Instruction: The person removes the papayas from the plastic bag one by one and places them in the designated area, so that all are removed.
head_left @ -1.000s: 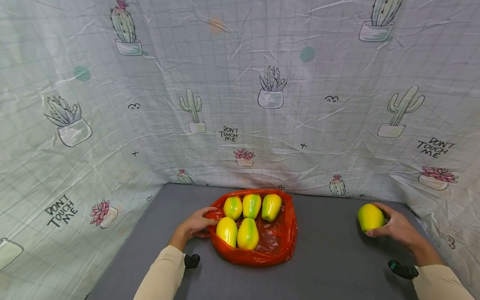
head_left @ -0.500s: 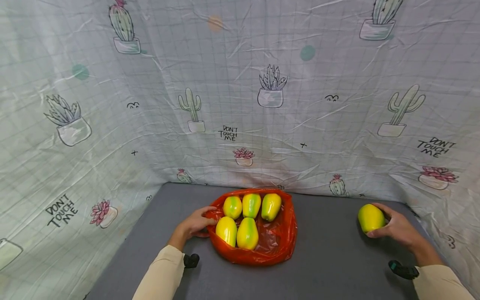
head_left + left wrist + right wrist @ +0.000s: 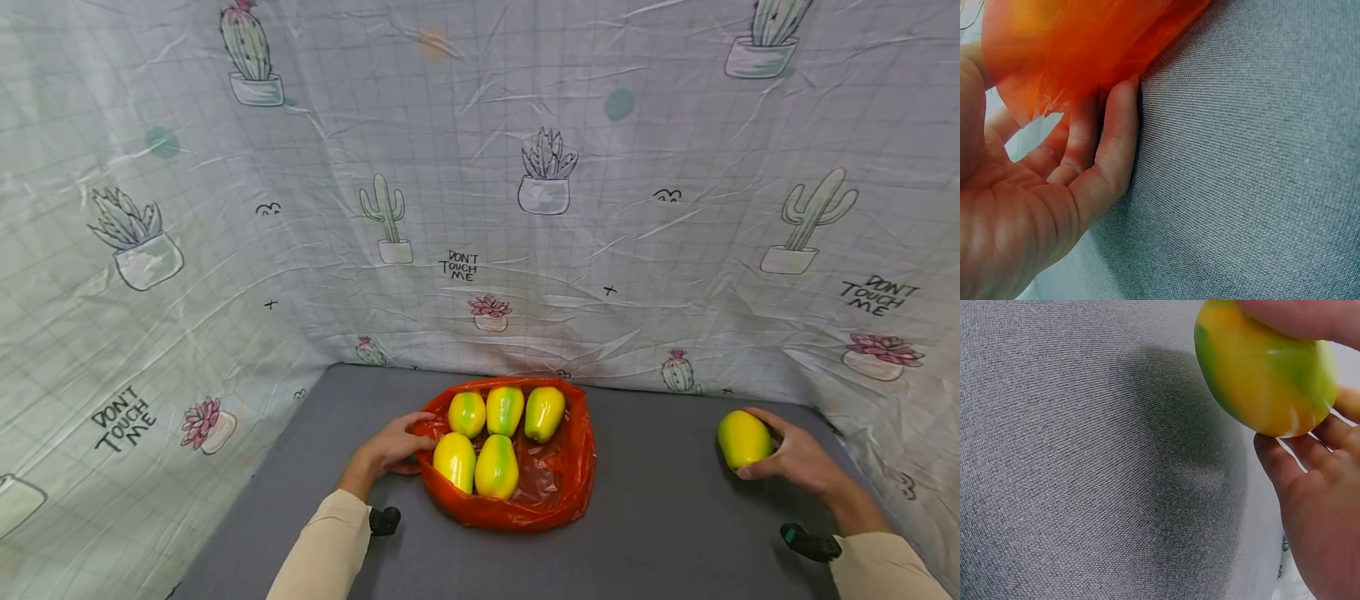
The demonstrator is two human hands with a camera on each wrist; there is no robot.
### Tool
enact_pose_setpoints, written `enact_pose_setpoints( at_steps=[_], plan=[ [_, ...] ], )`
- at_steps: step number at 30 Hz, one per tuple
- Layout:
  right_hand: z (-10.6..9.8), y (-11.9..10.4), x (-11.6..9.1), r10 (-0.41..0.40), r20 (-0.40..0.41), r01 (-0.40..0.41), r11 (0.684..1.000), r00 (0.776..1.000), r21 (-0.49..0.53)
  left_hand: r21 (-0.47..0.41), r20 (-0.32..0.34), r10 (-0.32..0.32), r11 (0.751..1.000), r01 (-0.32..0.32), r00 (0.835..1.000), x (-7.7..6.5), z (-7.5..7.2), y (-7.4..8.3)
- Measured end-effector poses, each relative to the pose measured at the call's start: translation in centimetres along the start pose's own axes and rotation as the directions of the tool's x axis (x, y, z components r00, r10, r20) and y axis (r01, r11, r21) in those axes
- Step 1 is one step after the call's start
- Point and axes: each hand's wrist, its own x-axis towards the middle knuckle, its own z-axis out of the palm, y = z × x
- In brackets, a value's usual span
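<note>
My left hand [image 3: 392, 444] is at the left side of a red plastic bag [image 3: 517, 518], its thumb over the rim and the fingers outside. In the left wrist view those curled fingers [image 3: 1119, 125] hold the thin orange-red plastic [image 3: 1085, 53]. Several yellow-green papayas [image 3: 497, 467] lie inside the wide-mouthed bag, at its left and back. Off to the right, my right hand [image 3: 798, 457] grips another papaya [image 3: 744, 440] between thumb and fingers. The right wrist view has this papaya [image 3: 1266, 378] over the grey surface, with a shadow below it.
The grey tabletop [image 3: 652, 500] runs back to a pale curtain [image 3: 547, 275] printed with cacti, which hangs behind and at both sides. Dark wrist devices [image 3: 810, 543] sit below both hands.
Both hands keep their holds on the bag and the papaya. The view shifts slightly, and nothing else visibly moves.
</note>
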Motion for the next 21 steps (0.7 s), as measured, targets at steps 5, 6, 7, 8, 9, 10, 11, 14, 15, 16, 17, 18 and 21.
enact_pose_setpoints(
  at_steps=[5, 6, 7, 8, 9, 10, 11, 14, 15, 16, 17, 18, 21],
  plan=[
    [-0.01, 0.03, -0.02, -0.004, 0.010, 0.004, 1.000, 1.000, 0.003, 0.015, -0.005, -0.001, 1.000, 0.001, 1.000, 0.17, 0.10, -0.07],
    [-0.04, 0.04, 0.02, -0.005, 0.010, 0.005, 1.000, 1.000, 0.002, 0.017, -0.005, -0.001, 1.000, 0.001, 1.000, 0.20, 0.10, -0.07],
    [-0.05, -0.02, 0.07, -0.005, 0.012, 0.004, 1.000, 1.000, 0.005, 0.019, -0.005, -0.002, 1.000, 0.002, 1.000, 0.19, 0.07, -0.08],
    [-0.10, -0.07, 0.12, -0.009, 0.014, 0.009, 1.000, 1.000, 0.005, 0.020, -0.005, -0.001, 1.000, 0.001, 1.000, 0.19, 0.04, -0.06],
    [-0.12, -0.13, 0.14, -0.008, 0.014, 0.007, 1.000, 1.000, 0.005, 0.018, -0.003, -0.001, 1.000, 0.001, 1.000, 0.20, 0.02, -0.07],
    [-0.13, -0.16, 0.17, -0.007, 0.016, 0.007, 1.000, 1.000, 0.006, 0.016, -0.001, -0.003, 1.000, 0.003, 1.000, 0.19, -0.01, -0.07],
    [-0.14, -0.18, 0.19, -0.007, 0.015, 0.007, 1.000, 1.000, 0.003, 0.014, 0.000, -0.004, 1.000, 0.004, 1.000, 0.19, -0.03, -0.08],
    [-0.08, -0.13, 0.18, -0.013, 0.019, 0.013, 1.000, 1.000, -0.004, 0.009, 0.001, -0.006, 1.000, 0.006, 1.000, 0.18, -0.07, -0.07],
    [-0.02, -0.08, 0.16, -0.011, 0.021, 0.011, 1.000, 1.000, -0.005, 0.005, 0.004, -0.005, 1.000, 0.005, 1.000, 0.17, -0.08, -0.07],
    [-0.01, -0.04, 0.12, -0.016, 0.023, 0.016, 1.000, 1.000, -0.006, 0.002, 0.007, -0.003, 1.000, 0.003, 1.000, 0.14, -0.09, -0.02],
    [0.00, 0.02, 0.10, -0.020, 0.027, 0.020, 1.000, 0.999, -0.006, -0.002, 0.010, -0.003, 1.000, 0.003, 1.000, 0.12, -0.10, -0.01],
    [0.02, 0.08, 0.07, -0.021, 0.032, 0.021, 1.000, 0.999, -0.006, -0.007, 0.012, -0.002, 1.000, 0.002, 1.000, 0.08, -0.10, 0.01],
    [0.10, 0.20, 0.02, -0.023, 0.048, 0.023, 1.000, 0.999, 0.003, -0.023, 0.023, -0.001, 1.000, 0.001, 1.000, -0.06, -0.14, 0.02]
  ],
)
